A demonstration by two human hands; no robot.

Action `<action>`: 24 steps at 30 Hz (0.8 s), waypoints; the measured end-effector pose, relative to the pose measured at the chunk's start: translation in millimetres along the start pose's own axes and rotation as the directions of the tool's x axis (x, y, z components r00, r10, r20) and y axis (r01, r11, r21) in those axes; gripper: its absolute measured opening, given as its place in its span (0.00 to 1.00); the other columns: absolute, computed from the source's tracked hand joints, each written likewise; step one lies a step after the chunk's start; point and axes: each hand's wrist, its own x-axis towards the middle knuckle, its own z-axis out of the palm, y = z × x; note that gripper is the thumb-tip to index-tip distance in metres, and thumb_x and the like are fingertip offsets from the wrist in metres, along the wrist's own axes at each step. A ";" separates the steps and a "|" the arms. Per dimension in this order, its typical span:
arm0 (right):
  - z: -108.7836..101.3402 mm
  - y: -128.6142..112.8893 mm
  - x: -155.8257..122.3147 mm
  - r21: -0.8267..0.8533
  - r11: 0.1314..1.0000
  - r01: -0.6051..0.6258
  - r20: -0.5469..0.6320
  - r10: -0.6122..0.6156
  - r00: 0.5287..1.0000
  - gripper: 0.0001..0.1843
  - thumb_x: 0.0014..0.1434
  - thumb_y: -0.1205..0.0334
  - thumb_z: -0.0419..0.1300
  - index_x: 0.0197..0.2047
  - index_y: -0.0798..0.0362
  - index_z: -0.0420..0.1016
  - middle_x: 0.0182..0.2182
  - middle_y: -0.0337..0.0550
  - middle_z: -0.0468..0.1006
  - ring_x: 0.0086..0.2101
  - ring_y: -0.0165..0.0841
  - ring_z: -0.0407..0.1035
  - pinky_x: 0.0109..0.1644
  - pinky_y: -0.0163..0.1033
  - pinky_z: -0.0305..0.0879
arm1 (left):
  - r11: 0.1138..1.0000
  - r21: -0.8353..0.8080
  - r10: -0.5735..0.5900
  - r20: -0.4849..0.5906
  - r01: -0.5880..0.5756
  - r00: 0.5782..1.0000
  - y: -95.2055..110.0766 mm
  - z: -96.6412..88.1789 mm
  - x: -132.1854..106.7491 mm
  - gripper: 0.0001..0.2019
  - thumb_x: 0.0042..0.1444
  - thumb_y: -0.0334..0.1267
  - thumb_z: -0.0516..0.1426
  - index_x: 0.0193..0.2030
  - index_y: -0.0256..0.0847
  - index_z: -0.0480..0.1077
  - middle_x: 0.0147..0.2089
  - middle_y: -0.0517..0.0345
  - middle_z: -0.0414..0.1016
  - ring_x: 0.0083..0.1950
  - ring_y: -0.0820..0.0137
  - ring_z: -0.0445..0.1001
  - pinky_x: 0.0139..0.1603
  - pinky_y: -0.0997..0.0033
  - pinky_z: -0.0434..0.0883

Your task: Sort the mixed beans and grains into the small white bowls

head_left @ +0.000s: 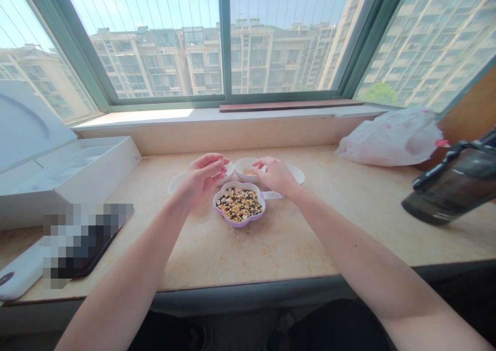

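Observation:
A flower-shaped purple bowl [259, 215] holds mixed yellow, black and pale beans on the stone counter. Just behind it stand small white bowls: one [229, 172] under my left hand, one [243, 168] with a few yellow beans in the middle, and a white dish [296, 174] to the right. Another white dish [175, 184] pokes out left of my left wrist. My left hand [203, 178] hovers over the left bowl, fingers curled in a pinch; what they hold is too small to name. My right hand [276, 175] hangs over the middle bowl, fingers bent down and pinched.
A white open box [70, 170] sits at the left, with a dark phone [87, 247] and a white device [19, 273] near the front edge. At the right lie a white plastic bag [391, 136] and a dark jug [453, 185]. A windowsill runs behind the counter [271, 247].

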 end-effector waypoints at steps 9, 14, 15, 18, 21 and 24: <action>-5.5 -19.8 -13.5 0.206 0.968 0.145 0.266 -0.198 0.943 0.08 0.61 0.58 0.66 0.39 0.53 0.84 0.30 0.41 0.81 0.29 0.30 0.70 0.35 0.36 0.61 | 0.997 -0.023 0.064 -0.235 -0.071 0.970 19.8 -15.1 6.2 0.10 0.52 0.34 0.69 0.40 0.43 0.76 0.41 0.62 0.83 0.35 0.78 0.77 0.38 0.79 0.73; -10.2 -34.3 -26.5 0.285 0.947 0.150 0.548 -0.290 0.785 0.08 0.56 0.56 0.69 0.34 0.52 0.82 0.26 0.37 0.77 0.27 0.29 0.67 0.30 0.35 0.56 | 0.980 0.198 0.071 -0.270 -0.017 0.960 23.4 -19.7 7.1 0.15 0.49 0.40 0.68 0.44 0.42 0.78 0.42 0.57 0.81 0.36 0.76 0.75 0.37 0.76 0.71; -10.8 -36.2 -28.2 0.274 0.949 0.154 0.575 -0.290 0.765 0.08 0.55 0.56 0.69 0.33 0.52 0.82 0.26 0.37 0.77 0.27 0.29 0.67 0.29 0.35 0.56 | 0.974 0.229 0.070 -0.277 -0.005 0.958 23.9 -21.0 7.3 0.16 0.47 0.41 0.68 0.44 0.41 0.78 0.42 0.57 0.81 0.35 0.76 0.75 0.37 0.76 0.70; -10.7 -40.0 -31.1 0.209 0.966 0.154 0.625 -0.253 0.739 0.08 0.52 0.56 0.71 0.33 0.50 0.83 0.27 0.36 0.78 0.28 0.30 0.68 0.29 0.36 0.54 | 0.919 0.392 0.081 -0.306 0.049 0.949 24.1 -27.4 8.5 0.17 0.45 0.41 0.67 0.43 0.39 0.80 0.41 0.54 0.81 0.34 0.75 0.74 0.36 0.75 0.69; -6.7 -41.9 -32.3 0.169 0.965 0.202 0.623 -0.263 0.736 0.11 0.51 0.53 0.72 0.35 0.49 0.84 0.30 0.37 0.80 0.29 0.32 0.69 0.29 0.37 0.54 | 0.693 0.704 0.116 -0.322 0.155 0.940 22.1 -38.1 10.5 0.14 0.49 0.41 0.64 0.41 0.39 0.82 0.39 0.52 0.82 0.36 0.69 0.75 0.38 0.71 0.70; 0.6 -42.2 -32.9 0.187 0.943 0.275 0.570 -0.332 0.752 0.12 0.52 0.54 0.72 0.39 0.49 0.85 0.35 0.39 0.81 0.32 0.33 0.70 0.32 0.37 0.57 | 0.325 0.918 0.144 -0.287 0.229 0.947 20.0 -49.9 11.5 0.11 0.49 0.36 0.60 0.37 0.39 0.83 0.38 0.51 0.84 0.39 0.65 0.78 0.41 0.69 0.70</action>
